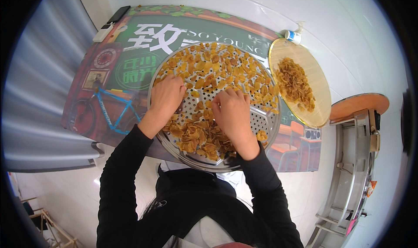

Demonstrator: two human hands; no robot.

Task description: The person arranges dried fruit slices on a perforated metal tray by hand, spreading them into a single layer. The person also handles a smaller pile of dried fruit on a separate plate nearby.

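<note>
A round perforated metal tray (pixel 259 120) lies before me at the table's front edge. Thin yellow-brown dried slices (pixel 207 67) are spread in a loose layer over its far half. Closer to me, more of them form a thick pile (pixel 192 135). My left hand (pixel 168 93) is over the tray's left side, fingers curled down beside the spread slices. Near the tray's middle, my right hand (pixel 232 112) bends its fingers downward just beyond the pile. The backs of both hands hide whether any slice is between the fingers.
To the right, a round woven tray (pixel 316 85) holds a heap of similar slices (pixel 294 81). A paper cup (pixel 293 37) stands behind it. On the printed table cover (pixel 137 68), a dark phone-like device (pixel 119 14) and a white device (pixel 103 33) occupy the far left corner. A curtain (pixel 49 85) hangs at left.
</note>
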